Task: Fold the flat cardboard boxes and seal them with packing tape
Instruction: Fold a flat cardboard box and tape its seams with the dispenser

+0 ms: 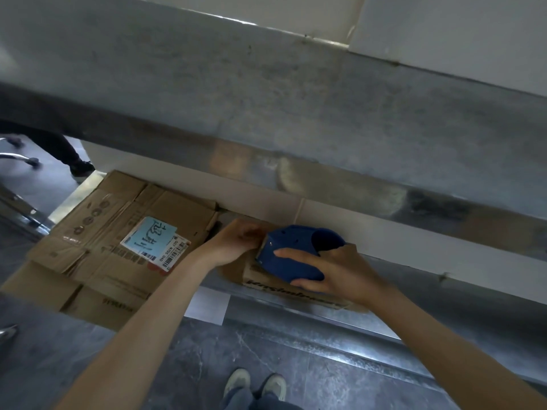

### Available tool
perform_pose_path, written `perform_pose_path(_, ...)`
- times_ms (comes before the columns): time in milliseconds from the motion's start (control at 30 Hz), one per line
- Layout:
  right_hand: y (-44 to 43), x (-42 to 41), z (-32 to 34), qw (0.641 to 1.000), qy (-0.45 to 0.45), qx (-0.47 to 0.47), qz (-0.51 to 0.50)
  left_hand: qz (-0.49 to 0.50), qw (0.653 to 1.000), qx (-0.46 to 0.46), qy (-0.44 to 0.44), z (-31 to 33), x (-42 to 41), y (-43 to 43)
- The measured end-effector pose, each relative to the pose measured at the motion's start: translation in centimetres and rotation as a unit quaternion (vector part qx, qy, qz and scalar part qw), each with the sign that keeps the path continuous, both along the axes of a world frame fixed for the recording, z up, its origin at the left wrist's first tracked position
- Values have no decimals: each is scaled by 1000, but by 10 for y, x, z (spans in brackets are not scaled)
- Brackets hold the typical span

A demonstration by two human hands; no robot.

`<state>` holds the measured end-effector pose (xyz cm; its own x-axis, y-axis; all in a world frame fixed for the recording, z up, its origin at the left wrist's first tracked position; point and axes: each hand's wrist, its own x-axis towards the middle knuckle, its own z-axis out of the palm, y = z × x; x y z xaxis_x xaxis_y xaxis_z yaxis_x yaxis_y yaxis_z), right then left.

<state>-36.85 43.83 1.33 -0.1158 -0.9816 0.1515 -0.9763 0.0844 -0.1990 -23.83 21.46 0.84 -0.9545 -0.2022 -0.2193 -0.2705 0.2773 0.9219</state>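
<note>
Taping seemed under way: the right hand (334, 276) gripped the blue tape dispenser (296, 253) on a small box (266, 281) by the wall, beside flat boxes (118, 229). The left hand (236, 241) curled at the dispenser's mouth; whether it held tape could not be told. The next move likely called for a steady pull along the seam.

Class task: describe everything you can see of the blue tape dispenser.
The blue tape dispenser looks like smooth matte plastic, with a rounded hood at the far end and small holes in its side. It is held on a brown cardboard box by the wall. The right hand grips its body; the left hand, fingers curled, meets its front end. No tape shows.
</note>
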Motion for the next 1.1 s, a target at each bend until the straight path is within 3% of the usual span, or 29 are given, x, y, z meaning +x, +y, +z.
perform_pose_path(100,-2,3,5,999,-36,-18,-18,10,1000,23,8,8,-1,2)
perform_pose_path(300,-6,18,29,977,-192,22,-91,-3,997,78,25,12,0,0)
perform_pose_path(467,-8,22,34,969,-225,14,-103,-36,991,129,22,12,0,-4)
perform_pose_path(700,-13,28,40,946,-293,-23,-134,-5,977,213,13,3,1,-6)
perform_pose_path(867,-16,30,43,934,-322,-41,-152,7,988,152,37,4,1,-2)
perform_pose_path(1100,-18,28,43,907,-372,-54,-189,144,979,86,115,-10,-4,26)
